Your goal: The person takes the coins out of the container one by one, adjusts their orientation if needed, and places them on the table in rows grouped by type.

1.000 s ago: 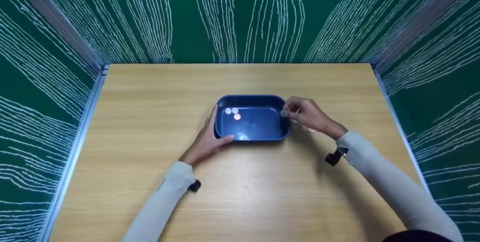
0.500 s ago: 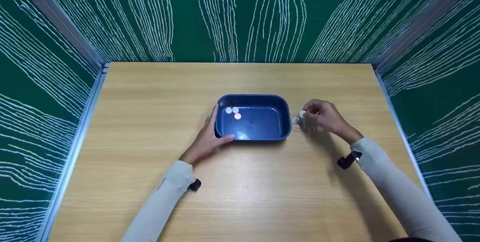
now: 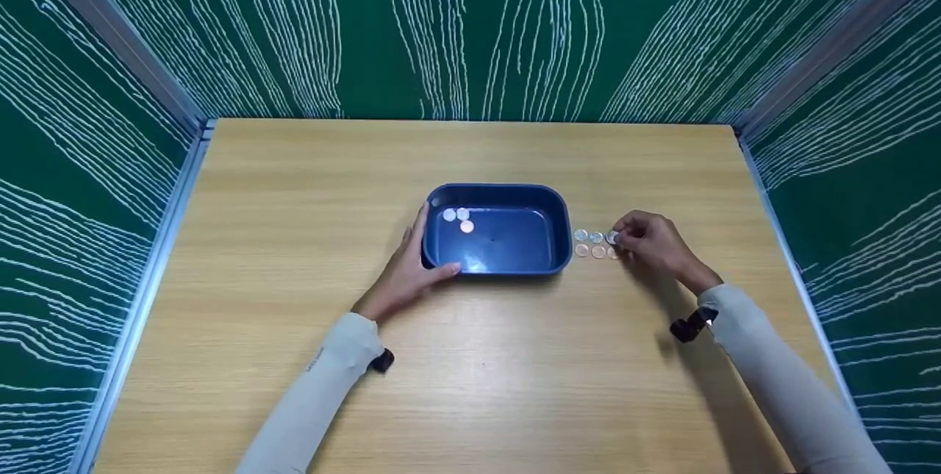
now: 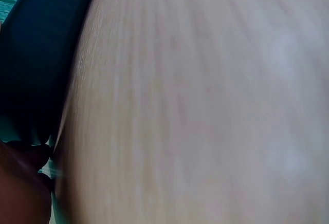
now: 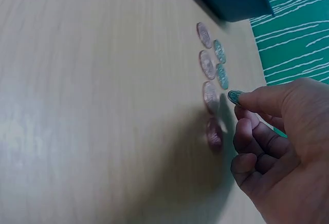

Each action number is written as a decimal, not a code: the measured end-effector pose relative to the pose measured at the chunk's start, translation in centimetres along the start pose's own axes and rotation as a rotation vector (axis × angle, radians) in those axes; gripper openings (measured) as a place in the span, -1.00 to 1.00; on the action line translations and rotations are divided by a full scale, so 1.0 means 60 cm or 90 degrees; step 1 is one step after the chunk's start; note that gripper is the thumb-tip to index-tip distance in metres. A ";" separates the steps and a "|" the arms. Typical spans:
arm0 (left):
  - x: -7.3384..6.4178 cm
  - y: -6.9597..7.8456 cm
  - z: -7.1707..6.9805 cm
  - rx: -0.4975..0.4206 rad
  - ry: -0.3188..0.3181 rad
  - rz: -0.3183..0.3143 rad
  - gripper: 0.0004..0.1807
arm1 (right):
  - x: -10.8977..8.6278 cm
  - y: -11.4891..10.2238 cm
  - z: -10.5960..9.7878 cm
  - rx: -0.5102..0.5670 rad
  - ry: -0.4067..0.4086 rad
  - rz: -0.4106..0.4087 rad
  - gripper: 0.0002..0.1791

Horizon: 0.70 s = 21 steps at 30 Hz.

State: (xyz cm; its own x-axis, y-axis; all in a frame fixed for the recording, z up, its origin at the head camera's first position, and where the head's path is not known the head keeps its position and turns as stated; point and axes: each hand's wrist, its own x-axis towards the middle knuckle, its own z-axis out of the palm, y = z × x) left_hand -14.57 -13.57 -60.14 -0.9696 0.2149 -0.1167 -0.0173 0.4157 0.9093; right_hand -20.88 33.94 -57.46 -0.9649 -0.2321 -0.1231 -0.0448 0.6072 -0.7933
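A dark blue plastic tray (image 3: 518, 239) sits on the table, with two silver coins (image 3: 450, 215) and one copper coin (image 3: 467, 226) in its far left part. My left hand (image 3: 404, 275) grips the tray's near left corner, thumb at the front rim and fingers along the left side. My right hand (image 3: 656, 245) pinches a silver coin (image 5: 235, 96) between thumb and index finger, just above the table right of the tray. Two silver coins (image 5: 220, 52) lie in a row there, beside a row of several copper coins (image 5: 207, 64); the hand partly hides that row in the head view.
The wooden table (image 3: 331, 180) has green panels (image 3: 478, 33) with white wavy lines along its back and sides. Metal rails (image 3: 147, 268) edge it. The right hand's shadow falls over part of the coins in the right wrist view.
My right hand has carried a silver coin from the tray's right rim out to the right and down to the end of the silver row. The left hand and tray have stayed put.
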 end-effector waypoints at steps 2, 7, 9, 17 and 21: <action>0.000 0.000 0.000 0.005 0.001 -0.003 0.39 | 0.000 0.004 0.002 -0.004 -0.001 0.000 -0.90; 0.002 0.000 -0.001 0.007 -0.003 -0.002 0.38 | -0.001 0.007 0.008 -0.023 0.006 -0.008 -0.91; 0.002 -0.001 0.000 0.002 -0.006 -0.001 0.38 | -0.002 0.004 0.009 -0.027 0.007 -0.007 -0.90; 0.003 -0.002 0.000 0.002 -0.003 0.000 0.38 | 0.002 -0.026 0.006 -0.028 0.001 -0.002 -0.87; 0.003 -0.003 -0.002 0.002 -0.004 0.003 0.38 | 0.003 -0.060 0.005 -0.046 -0.003 -0.008 -0.80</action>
State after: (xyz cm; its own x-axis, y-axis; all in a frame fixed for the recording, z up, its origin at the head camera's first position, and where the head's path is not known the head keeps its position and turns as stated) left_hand -14.76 -13.69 -60.28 -0.9683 0.2219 -0.1147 -0.0119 0.4177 0.9085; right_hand -20.84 31.47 -54.81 -0.9627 -0.2442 -0.1162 -0.0763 0.6573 -0.7497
